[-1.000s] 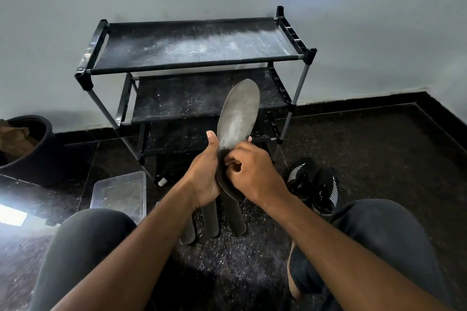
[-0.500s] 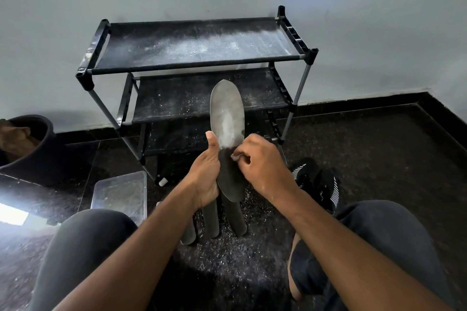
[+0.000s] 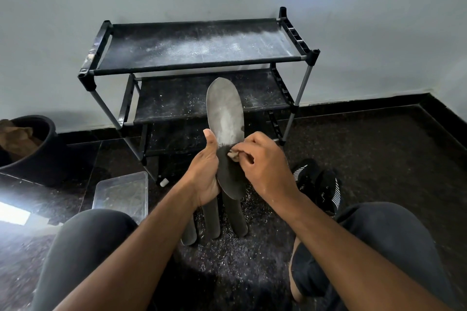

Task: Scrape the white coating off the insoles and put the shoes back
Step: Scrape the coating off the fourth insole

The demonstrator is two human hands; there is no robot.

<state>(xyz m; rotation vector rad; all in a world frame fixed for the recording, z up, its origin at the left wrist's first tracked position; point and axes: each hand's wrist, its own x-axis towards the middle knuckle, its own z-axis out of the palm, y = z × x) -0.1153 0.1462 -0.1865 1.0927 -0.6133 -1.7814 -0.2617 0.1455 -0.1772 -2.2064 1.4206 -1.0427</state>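
Note:
A dark insole [image 3: 224,118] stands upright in front of me, its upper half grey-white with coating, its lower half dark. My left hand [image 3: 206,171] grips its left edge, thumb up along the side. My right hand [image 3: 260,161] has its fingers curled against the insole's middle, fingertips pressed on the surface where white meets dark. Three more insoles [image 3: 214,219] lie on the floor below my hands. A pair of black shoes with white stripes [image 3: 319,184] sits on the floor to the right.
A black three-tier shoe rack [image 3: 199,45], dusted white, stands against the wall. A clear plastic box [image 3: 121,193] lies left of the insoles. A black bucket [image 3: 27,149] sits at far left. White scrapings cover the dark floor [image 3: 235,257] between my knees.
The insole has swung from leaning right to upright. My right hand has shifted slightly along its middle, and the white patch above the fingers stands out more.

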